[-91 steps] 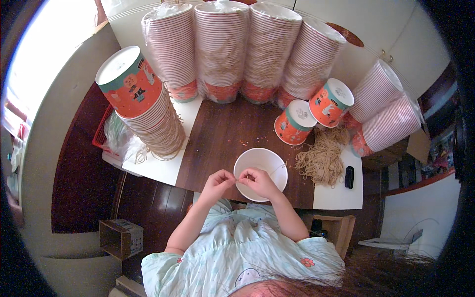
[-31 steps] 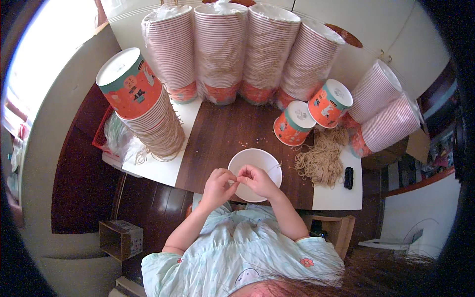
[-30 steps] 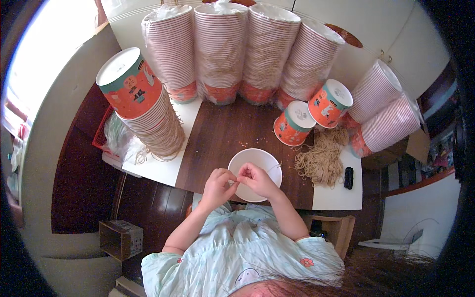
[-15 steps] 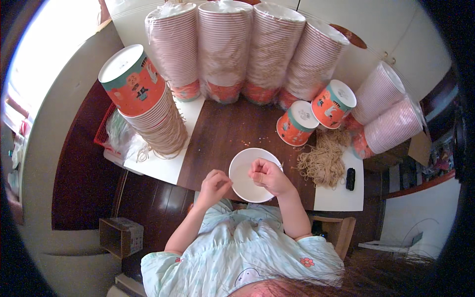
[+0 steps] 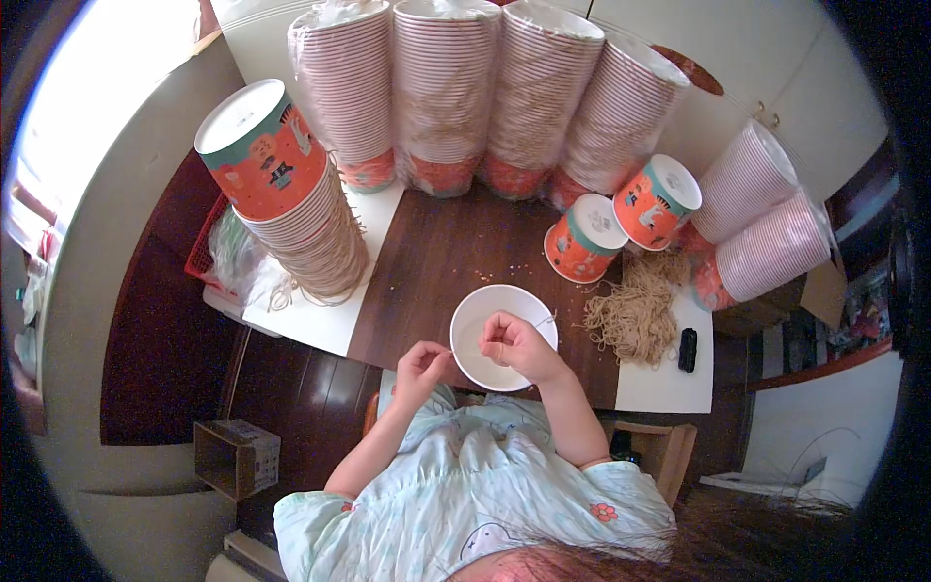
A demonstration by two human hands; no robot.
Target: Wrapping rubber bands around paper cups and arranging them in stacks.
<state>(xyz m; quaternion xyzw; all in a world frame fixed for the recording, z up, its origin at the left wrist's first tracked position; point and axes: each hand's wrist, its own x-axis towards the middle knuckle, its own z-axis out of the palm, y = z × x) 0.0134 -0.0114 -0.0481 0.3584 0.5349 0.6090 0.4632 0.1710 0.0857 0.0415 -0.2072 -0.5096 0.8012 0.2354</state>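
Note:
A white paper bucket (image 5: 472,371) stands open side up at the table's front edge, in front of my body. Over its mouth my right hand (image 5: 521,347) is closed in a pinch, and a thin beige string (image 5: 499,357) faintly shows below the fingertips. My left hand (image 5: 421,372) pinches beside the bucket's left rim; anything between its fingertips is too small to make out. A short string end (image 5: 549,317) sticks out at the bucket's upper right rim. To the right lies a tangled heap of beige strings (image 5: 635,315).
Tall plastic-wrapped bucket stacks (image 5: 441,92) line the back, with more wrapped stacks (image 5: 771,247) at right. Two upturned orange buckets (image 5: 585,239) stand near the strings. A stack with strings hanging from it (image 5: 308,242) stands left. A black object (image 5: 688,350) lies at right.
My right hand has shifted slightly left over the bucket. My left hand stays beside the rim, still pinched. The whole view has tilted a little.

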